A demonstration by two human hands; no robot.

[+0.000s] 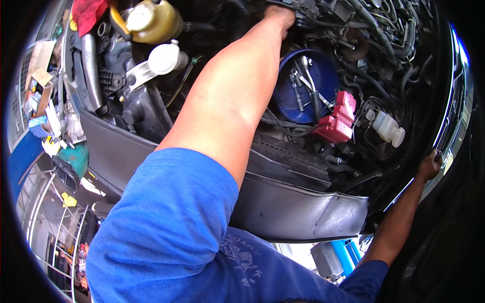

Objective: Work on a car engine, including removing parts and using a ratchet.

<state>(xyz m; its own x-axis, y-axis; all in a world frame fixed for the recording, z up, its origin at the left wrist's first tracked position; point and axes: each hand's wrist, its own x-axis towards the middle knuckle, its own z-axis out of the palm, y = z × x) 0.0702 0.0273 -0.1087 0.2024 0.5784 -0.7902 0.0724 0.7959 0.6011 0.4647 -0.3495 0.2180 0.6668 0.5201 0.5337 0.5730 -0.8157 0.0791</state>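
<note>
At the top of the engine bay, my left hand (280, 17) reaches in among dark parts and hoses (353, 15); its fingers are mostly hidden there. My right hand (429, 162) is closed on the body edge (444, 136) at the far right, beside a bright strip. Below my left hand, a round blue tray (288, 103) holds several wrenches (312, 86) and other metal tools. Two red plastic covers (333, 129) lie beside the tray, near a small translucent reservoir (386, 129).
A yellowish reservoir (161, 25), a white cap (161, 58) and a red cloth (91, 12) are at the upper left. The dark fender edge (298, 214) runs below my forearm. Cardboard, tools and other clutter (43, 111) lie beyond the car at the left, near a metal rack (60, 237).
</note>
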